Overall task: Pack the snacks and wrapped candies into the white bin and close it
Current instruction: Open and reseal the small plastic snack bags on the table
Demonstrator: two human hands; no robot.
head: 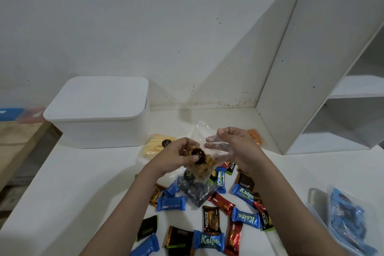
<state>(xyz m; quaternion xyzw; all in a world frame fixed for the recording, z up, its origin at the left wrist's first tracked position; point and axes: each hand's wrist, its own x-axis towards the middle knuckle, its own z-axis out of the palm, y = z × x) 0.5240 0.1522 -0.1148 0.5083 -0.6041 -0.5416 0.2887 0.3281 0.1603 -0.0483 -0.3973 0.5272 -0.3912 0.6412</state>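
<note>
Both hands hold a clear bag of brown snacks (202, 165) above the table. My left hand (176, 157) pinches its lower part by the dark round label, and my right hand (234, 143) grips the empty top of the plastic. The white bin (99, 131) stands at the back left with its lid (97, 97) on. Under my hands lie several wrapped candies (207, 240) in blue, red, brown and black wrappers, and a clear bag of dark spiral snacks (196, 191). A bag of pale yellow sticks (152, 147) lies beside the bin.
A clear bag of blue-wrapped items (347, 220) lies at the right table edge. An orange snack bag (255, 136) peeks out behind my right hand. A white shelf unit (324, 68) stands at the right. Blue and red boxes (18, 114) sit on a wooden surface at the far left.
</note>
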